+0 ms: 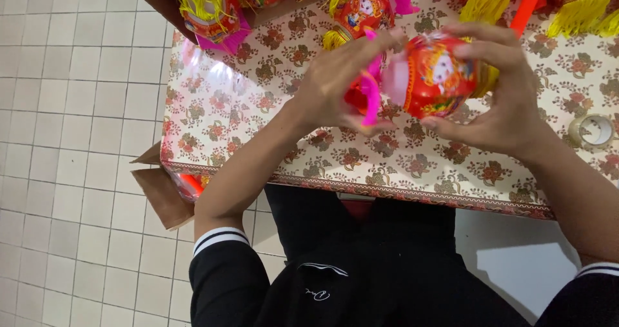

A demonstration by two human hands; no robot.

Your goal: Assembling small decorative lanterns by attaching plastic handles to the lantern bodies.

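Both of my hands hold one small red paper lantern (pixel 433 75) above the table. It is round, with a printed cartoon figure, a pink paper fringe on its left end and a yellow tassel peeking out on its right. My left hand (pixel 335 82) grips the pink-fringed end, fingers curled over the top. My right hand (pixel 500 95) cups the lantern's right side and underside, thumb below and fingers over the top.
The table (pixel 258 127) wears a cream floral cloth. Several more red lanterns (pixel 213 11) with yellow tassels and pink fringes lie along its far edge. A tape roll (pixel 592 130) rests at the right. An open cardboard box (pixel 164 191) stands on the white tiled floor at left.
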